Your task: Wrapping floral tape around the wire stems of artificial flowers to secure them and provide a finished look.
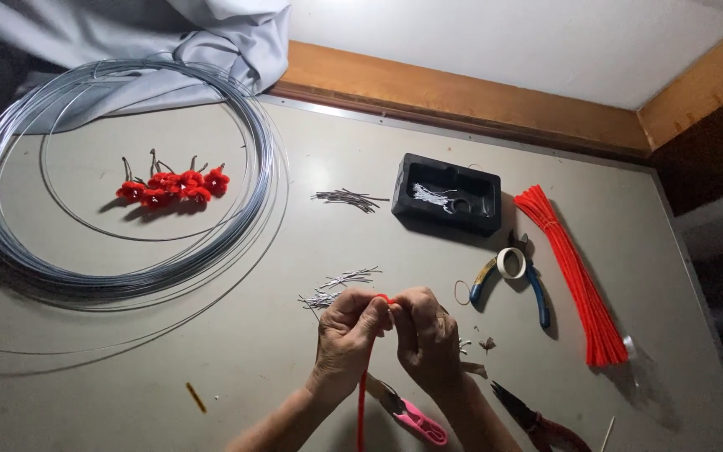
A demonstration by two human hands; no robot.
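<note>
Grey tabletop (pixel 311 226) w/ wood trim (pixel 462 100), white wall (pixel 504 42) behind.

The only package-like thing here is a black moulded plastic tray (pixel 448 194), rectangular with rounded corners, standing on the grey desk (pixel 294 351) toward the far edge, near the wooden ledge. It has one long recess holding a small tangle of white wire pieces and a round recess beside it. It bears no label that shows. There are no labels, signs or screens in view.
</note>
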